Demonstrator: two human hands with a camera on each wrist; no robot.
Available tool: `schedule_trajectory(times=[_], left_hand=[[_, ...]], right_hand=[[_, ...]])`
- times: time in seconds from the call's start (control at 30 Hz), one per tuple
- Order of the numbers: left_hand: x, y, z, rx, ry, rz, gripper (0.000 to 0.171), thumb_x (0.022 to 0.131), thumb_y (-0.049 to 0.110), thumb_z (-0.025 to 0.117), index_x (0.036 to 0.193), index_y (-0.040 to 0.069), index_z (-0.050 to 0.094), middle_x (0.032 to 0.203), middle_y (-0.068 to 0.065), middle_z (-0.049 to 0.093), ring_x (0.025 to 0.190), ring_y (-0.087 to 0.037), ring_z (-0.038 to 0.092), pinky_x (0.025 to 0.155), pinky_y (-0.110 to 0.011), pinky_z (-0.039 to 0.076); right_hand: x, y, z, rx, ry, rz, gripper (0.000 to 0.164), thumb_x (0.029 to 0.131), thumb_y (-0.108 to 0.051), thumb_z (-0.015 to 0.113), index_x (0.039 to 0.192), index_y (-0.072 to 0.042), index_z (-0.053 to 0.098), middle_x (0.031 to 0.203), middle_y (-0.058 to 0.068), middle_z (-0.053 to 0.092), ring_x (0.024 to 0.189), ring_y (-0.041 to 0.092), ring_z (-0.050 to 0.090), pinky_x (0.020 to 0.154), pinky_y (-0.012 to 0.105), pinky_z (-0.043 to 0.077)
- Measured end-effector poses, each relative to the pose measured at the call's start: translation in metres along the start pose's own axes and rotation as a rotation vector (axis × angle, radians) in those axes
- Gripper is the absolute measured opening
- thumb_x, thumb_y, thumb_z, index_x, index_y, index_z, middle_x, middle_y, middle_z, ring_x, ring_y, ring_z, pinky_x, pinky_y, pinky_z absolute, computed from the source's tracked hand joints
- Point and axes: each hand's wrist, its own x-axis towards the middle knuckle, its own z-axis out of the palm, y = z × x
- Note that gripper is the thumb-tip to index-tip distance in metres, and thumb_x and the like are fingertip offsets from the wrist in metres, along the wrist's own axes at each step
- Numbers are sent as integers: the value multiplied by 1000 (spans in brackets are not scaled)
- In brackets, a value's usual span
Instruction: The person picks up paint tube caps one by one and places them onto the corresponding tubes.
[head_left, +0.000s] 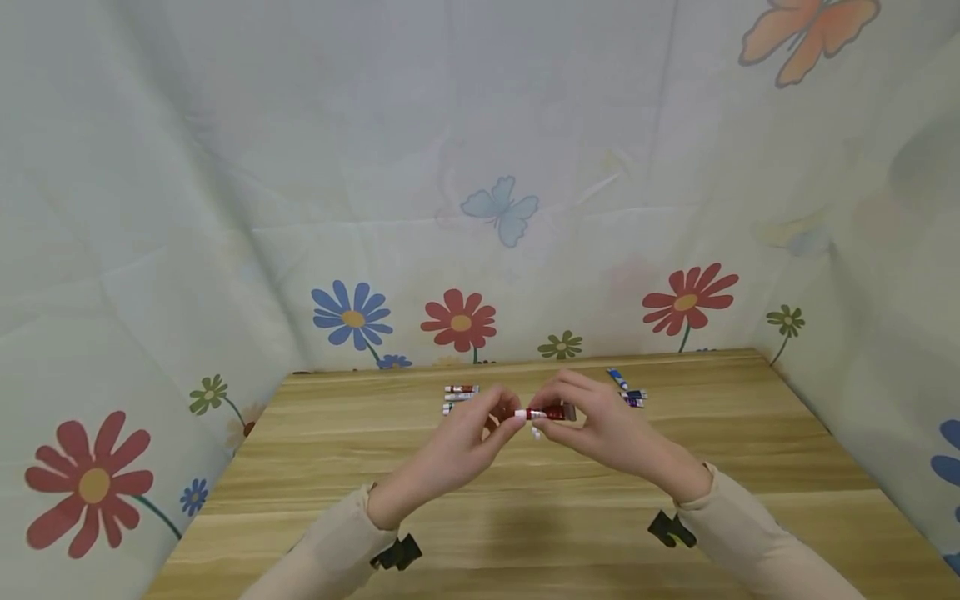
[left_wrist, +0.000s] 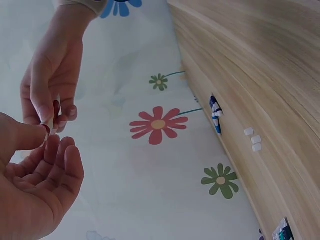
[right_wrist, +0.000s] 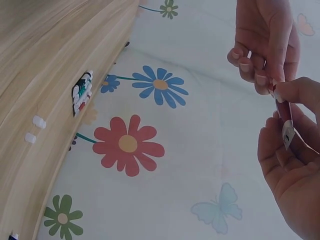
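Pinching the red paint tube (head_left: 555, 412) in the right grip (head_left: 600, 419) and its white end (head_left: 521, 414) in the left grip (head_left: 467, 440), above the counter (head_left: 322, 454), perhaps risking a leak by squeezing too hard.

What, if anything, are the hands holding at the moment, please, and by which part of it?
A dark red tube: the right hand pinches its body, and the left hand pinches the white cap end.
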Motion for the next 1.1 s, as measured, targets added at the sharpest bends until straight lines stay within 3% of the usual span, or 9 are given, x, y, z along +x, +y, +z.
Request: schedule_trajectory(times=[0.23, 0.5, 0.83, 0.97, 1.1], left_hand=[[-3, -2, 3, -5, 20, -4, 12, 103, 20, 59, 112, 11, 58, 91, 6, 61, 80, -10, 57, 72, -31, 55], [-1, -2, 3, 15, 50, 33, 10, 102, 14, 61, 110, 10, 58, 92, 4, 61, 81, -10, 56, 73, -27, 53], [-1, -1, 1, 13, 42, 39, 11, 102, 15, 61, 112, 11, 58, 95, 5, 62, 83, -9, 57, 73, -27, 53], [-1, -4, 1, 8, 58, 34, 11, 102, 15, 61, 111, 10, 59, 93, 1, 63, 82, -10, 57, 71, -27, 53], [-1, -7, -1, -9, 92, 3, 12, 102, 16, 62, 111, 9, 60, 92, -1, 63, 80, -11, 57, 70, -29, 54]], right_hand=[[-1, 2, 4, 7, 7, 2, 17, 91, -8, 76, 104, -15, 68, 98, -7, 61, 77, 4, 53, 62, 21, 49], [1, 2, 2, 10, 15, 1, 16, 92, -7, 74, 105, -16, 70, 96, -10, 63, 77, 4, 56, 62, 23, 51], [2, 2, 1, 82, -62, 178, 11, 101, -19, 64, 107, -20, 73, 94, -14, 69, 78, 7, 62, 66, 27, 52], [2, 2, 0, 76, -72, 210, 14, 101, -19, 63, 111, -19, 73, 96, -13, 70, 78, 7, 62, 67, 28, 52], [-1, 3, -2, 26, -34, 183, 22, 97, -20, 69, 119, -16, 71, 102, -11, 70, 82, 7, 60, 69, 30, 53]])
